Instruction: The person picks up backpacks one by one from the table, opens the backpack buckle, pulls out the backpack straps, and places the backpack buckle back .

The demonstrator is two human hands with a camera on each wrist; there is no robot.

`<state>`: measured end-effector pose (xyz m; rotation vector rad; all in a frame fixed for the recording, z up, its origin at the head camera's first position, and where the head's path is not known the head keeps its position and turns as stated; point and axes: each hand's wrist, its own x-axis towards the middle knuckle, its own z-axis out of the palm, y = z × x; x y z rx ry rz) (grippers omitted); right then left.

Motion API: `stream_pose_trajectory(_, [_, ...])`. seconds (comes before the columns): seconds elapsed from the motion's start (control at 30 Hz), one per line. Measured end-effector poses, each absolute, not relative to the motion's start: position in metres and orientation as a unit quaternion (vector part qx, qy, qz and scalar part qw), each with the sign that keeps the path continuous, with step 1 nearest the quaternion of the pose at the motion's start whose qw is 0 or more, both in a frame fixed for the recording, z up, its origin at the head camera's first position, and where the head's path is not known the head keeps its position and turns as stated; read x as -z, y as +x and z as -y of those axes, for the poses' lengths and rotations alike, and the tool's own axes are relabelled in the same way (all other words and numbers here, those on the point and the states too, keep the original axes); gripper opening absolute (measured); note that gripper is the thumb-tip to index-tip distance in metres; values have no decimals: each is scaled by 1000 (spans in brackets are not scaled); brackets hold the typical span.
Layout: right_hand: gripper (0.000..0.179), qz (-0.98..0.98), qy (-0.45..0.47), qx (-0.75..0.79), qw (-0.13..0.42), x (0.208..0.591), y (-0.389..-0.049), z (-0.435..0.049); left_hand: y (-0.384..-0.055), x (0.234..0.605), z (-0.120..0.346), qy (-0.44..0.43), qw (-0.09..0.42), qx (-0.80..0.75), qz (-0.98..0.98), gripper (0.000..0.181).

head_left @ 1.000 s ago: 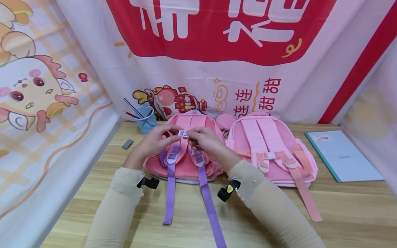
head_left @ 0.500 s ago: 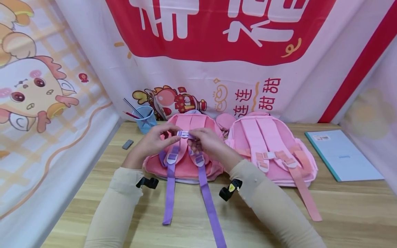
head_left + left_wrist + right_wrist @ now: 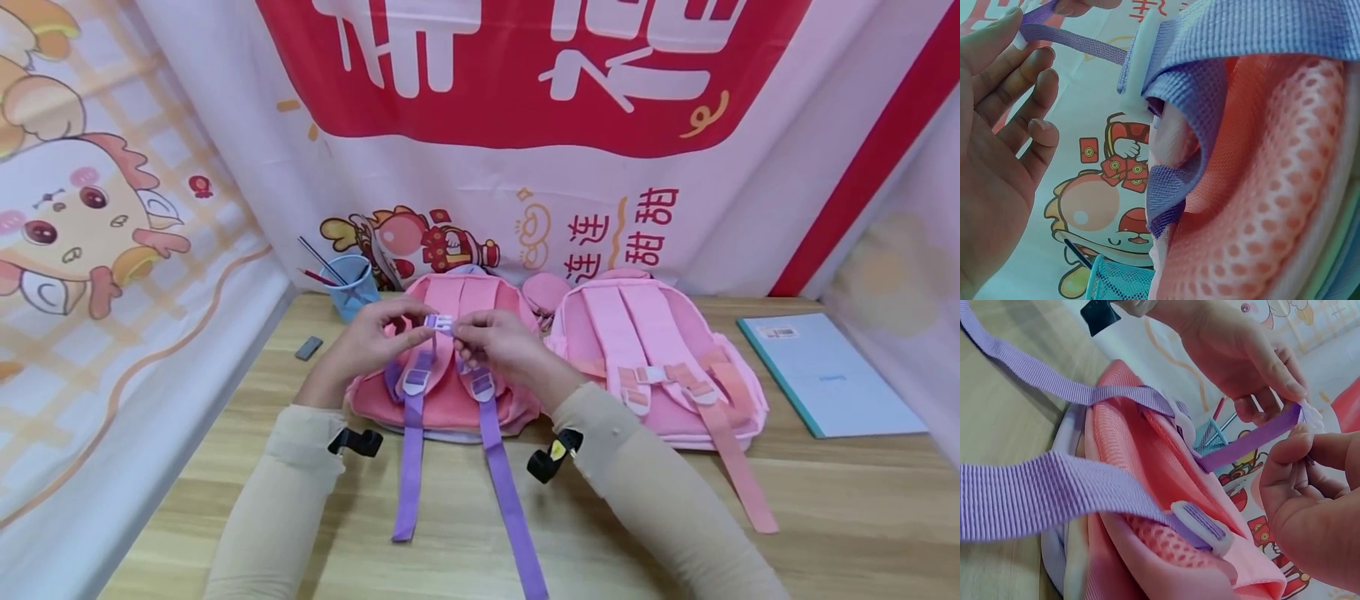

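A white plastic side-release buckle (image 3: 438, 323) on purple webbing is held up over a coral-pink backpack (image 3: 369, 407). My left hand (image 3: 372, 343) pinches its left end between thumb and fingertips. From the other side, my right hand (image 3: 501, 343) pinches its right end, its other fingers curled in. In the right wrist view, a purple strap (image 3: 1254, 441) runs taut from the backpack up to the buckle, which fingertips partly cover. Two long purple strap tails (image 3: 409, 483) hang from white adjusters toward the front of the table.
To the right lies a lighter pink backpack (image 3: 592, 333) with an orange-pink strap tail (image 3: 738, 483). A blue mesh pen cup (image 3: 352, 296) and a grey eraser-like block (image 3: 308, 348) are at the left. A pale blue notebook (image 3: 840, 383) lies far right.
The buckle has shifted slightly left and turned a little in the fingers. My right fingertips slid right along it, then came back closer. The backpacks have stayed put.
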<state>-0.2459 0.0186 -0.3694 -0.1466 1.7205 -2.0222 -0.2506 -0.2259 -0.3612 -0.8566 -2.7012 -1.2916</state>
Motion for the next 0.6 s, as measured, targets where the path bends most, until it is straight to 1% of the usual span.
stream_pose_trajectory(0.17, [16, -617, -54, 747, 240, 369, -245, -15, -250, 363, 224, -294, 13, 416, 861, 25])
stream_pose_trajectory(0.33, [16, -604, -52, 756, 247, 372, -246, -12, -252, 365, 223, -304, 13, 418, 856, 24])
stream_pose_trajectory(0.47, [22, -595, -36, 760, 260, 370, -247, -15, -252, 364, 223, -300, 18, 421, 856, 24])
stream_pose_trajectory(0.6, [32, -589, -9, 756, 285, 368, -248, -21, -252, 363, 223, -292, 24, 419, 860, 25])
